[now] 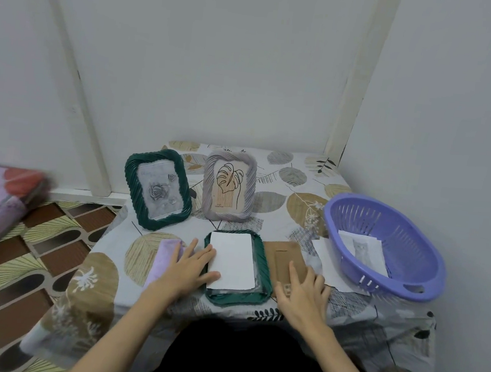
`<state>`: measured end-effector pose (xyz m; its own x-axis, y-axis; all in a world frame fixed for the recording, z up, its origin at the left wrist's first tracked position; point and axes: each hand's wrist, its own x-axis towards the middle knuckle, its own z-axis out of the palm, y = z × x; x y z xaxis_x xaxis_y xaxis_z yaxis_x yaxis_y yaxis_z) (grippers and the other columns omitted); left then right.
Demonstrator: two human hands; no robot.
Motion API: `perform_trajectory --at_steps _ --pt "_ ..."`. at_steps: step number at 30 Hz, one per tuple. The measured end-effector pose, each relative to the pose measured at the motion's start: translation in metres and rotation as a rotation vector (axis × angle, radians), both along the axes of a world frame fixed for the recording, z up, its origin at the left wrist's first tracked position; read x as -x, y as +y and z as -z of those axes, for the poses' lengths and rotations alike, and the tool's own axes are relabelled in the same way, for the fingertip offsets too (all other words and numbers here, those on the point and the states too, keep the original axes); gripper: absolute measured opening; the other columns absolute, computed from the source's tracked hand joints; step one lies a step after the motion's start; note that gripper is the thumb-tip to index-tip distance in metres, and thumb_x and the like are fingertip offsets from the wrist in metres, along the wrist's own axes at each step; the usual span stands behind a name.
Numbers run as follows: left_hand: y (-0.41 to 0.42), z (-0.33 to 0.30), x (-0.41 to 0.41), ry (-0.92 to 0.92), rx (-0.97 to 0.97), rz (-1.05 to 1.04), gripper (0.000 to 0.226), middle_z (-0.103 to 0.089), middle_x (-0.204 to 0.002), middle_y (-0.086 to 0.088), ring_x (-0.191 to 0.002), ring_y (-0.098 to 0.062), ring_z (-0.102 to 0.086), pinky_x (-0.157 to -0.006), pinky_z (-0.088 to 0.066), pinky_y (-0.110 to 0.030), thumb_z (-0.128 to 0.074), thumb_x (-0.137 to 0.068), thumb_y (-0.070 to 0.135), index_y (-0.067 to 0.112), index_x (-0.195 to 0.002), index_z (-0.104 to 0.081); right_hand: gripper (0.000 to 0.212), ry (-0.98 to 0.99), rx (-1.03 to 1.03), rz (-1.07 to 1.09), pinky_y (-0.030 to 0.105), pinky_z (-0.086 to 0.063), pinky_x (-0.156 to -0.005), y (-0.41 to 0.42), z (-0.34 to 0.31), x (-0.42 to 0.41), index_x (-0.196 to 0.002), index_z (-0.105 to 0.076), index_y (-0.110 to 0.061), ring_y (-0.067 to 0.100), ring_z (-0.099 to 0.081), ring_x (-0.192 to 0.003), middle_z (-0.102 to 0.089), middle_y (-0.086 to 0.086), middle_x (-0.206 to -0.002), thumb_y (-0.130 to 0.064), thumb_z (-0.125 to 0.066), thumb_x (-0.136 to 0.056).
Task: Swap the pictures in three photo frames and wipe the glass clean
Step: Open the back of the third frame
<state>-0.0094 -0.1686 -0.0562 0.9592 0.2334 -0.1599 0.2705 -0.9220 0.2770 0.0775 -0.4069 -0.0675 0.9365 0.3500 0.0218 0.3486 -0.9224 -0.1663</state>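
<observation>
Two frames stand upright toward bench far edge: green frame [158, 188] w/ rose pic, grey frame [229, 185] w/ leaf pic. Third frame [237, 266] lies face-down near front edge, white paper [231, 261] in it. Left hand [191, 268] flat, fingers straight, on paper's edge & purple cloth [164, 254]. Right hand [302, 292] spread on cardboard backing [283, 258], gripping nothing.

A dark green frame [237, 268] with a twisted rope-like rim lies face down at the near middle of the table, a white sheet [232, 260] resting blank side up in its opening. Just right of it lies a brown backing board [283, 258], flat. Far left, a second dark green frame [158, 188] stands upright, tilted back, showing a grey rose picture. Beside it on the right a grey frame [228, 185] stands with a line-drawn leaf. A lilac cloth [164, 256] lies left of the flat frame
</observation>
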Motion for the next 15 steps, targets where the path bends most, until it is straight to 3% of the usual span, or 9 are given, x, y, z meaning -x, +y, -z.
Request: perform_trajectory --at_steps 2,4,5,8,12,15 --pt "-0.005 0.000 0.000 -0.122 0.055 -0.087 0.068 -0.025 -0.154 0.000 -0.145 -0.023 -0.007 -0.118 -0.005 -0.042 -0.031 -0.091 0.059 0.019 -0.146 -0.024 0.073 -0.011 -0.047 -0.008 0.047 -0.021 -0.104 0.006 -0.005 0.002 -0.145 -0.020 -0.030 0.032 -0.021 -0.131 -0.015 0.013 -0.152 -0.066 -0.013 -0.082" --pt "-0.014 -0.002 -0.001 -0.245 0.031 -0.183 0.086 -0.042 -0.142 -0.003 -0.134 -0.026 -0.029 -0.110 -0.020 -0.036 -0.020 -0.080 0.076 0.017 -0.141 -0.033 0.081 -0.032 -0.100 -0.107 0.050 -0.017 -0.107 0.018 -0.010 0.009 -0.144 -0.021 -0.037 0.031 -0.015 -0.136 -0.011 0.008 -0.154 -0.070 -0.003 -0.072" --pt "-0.017 -0.003 -0.002 -0.263 0.008 -0.220 0.083 -0.046 -0.138 -0.004 -0.128 -0.026 -0.033 -0.107 -0.024 -0.034 -0.024 -0.080 0.074 0.017 -0.140 -0.036 0.083 -0.028 -0.120 -0.174 0.051 -0.015 -0.107 0.026 -0.012 0.013 -0.143 -0.022 -0.039 0.030 -0.014 -0.137 -0.011 0.005 -0.155 -0.071 -0.001 -0.069" --pt "-0.030 -0.004 -0.005 -0.232 -0.010 -0.286 0.059 -0.044 -0.138 -0.004 -0.126 -0.026 -0.033 -0.104 -0.026 -0.034 -0.046 -0.090 0.047 0.017 -0.140 -0.033 0.083 0.009 -0.151 -0.307 0.053 -0.010 -0.107 0.044 -0.011 0.021 -0.142 -0.025 -0.040 0.024 -0.016 -0.137 -0.026 0.002 -0.151 -0.070 0.000 -0.068" --pt "-0.046 -0.004 -0.006 -0.162 -0.022 -0.282 0.060 -0.040 -0.141 -0.003 -0.128 -0.026 -0.030 -0.103 -0.027 -0.034 -0.050 -0.089 0.042 0.018 -0.140 -0.032 0.087 0.051 -0.147 -0.315 0.056 -0.007 -0.107 0.050 -0.007 0.018 -0.140 -0.033 -0.034 0.022 -0.019 -0.137 -0.033 0.003 -0.147 -0.068 -0.003 -0.066" --pt "-0.051 -0.003 -0.006 -0.148 -0.018 -0.314 0.064 -0.037 -0.141 -0.006 -0.129 -0.027 -0.029 -0.103 -0.028 -0.035 -0.053 -0.086 0.042 0.018 -0.141 -0.029 0.063 0.077 -0.133 -0.301 0.055 -0.007 -0.108 0.046 -0.007 0.013 -0.137 -0.039 -0.029 0.017 -0.021 -0.137 -0.034 -0.005 -0.147 -0.061 -0.027 -0.083"
